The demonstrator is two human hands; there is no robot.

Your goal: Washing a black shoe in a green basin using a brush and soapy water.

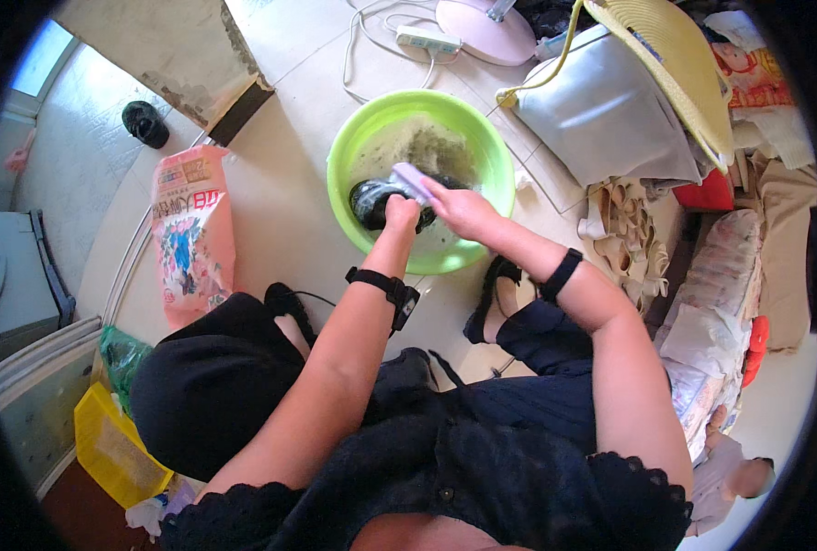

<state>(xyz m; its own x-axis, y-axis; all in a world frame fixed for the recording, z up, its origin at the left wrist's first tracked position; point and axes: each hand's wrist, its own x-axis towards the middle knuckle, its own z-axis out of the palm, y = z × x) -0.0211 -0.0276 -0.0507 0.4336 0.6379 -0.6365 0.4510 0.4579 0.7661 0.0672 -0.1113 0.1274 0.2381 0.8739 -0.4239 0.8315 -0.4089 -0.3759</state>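
Note:
A bright green plastic basin (pixel 342 151) stands on the floor in front of me, with murky, sudsy water (pixel 431 147) in it. My left hand (pixel 403 211) is closed on a wet black shoe (pixel 369 202) inside the basin; foam lies on the shoe, and its right part is hidden behind my hands. A pale lilac scrubbing brush (pixel 412 182) is gripped in my right hand (pixel 465 211), just right of the left one. The brush lies over the shoe; its bristles cannot be seen.
A pink printed bag (pixel 192 234) stands left of the basin. Behind it lie a power strip (pixel 428 39) with cords and a round pink base (pixel 486 32). At right are a silver-grey bag (pixel 601 106), a yellow straw hat (pixel 675 64) and heaped cloth. A black shoe (pixel 145 124) lies far left.

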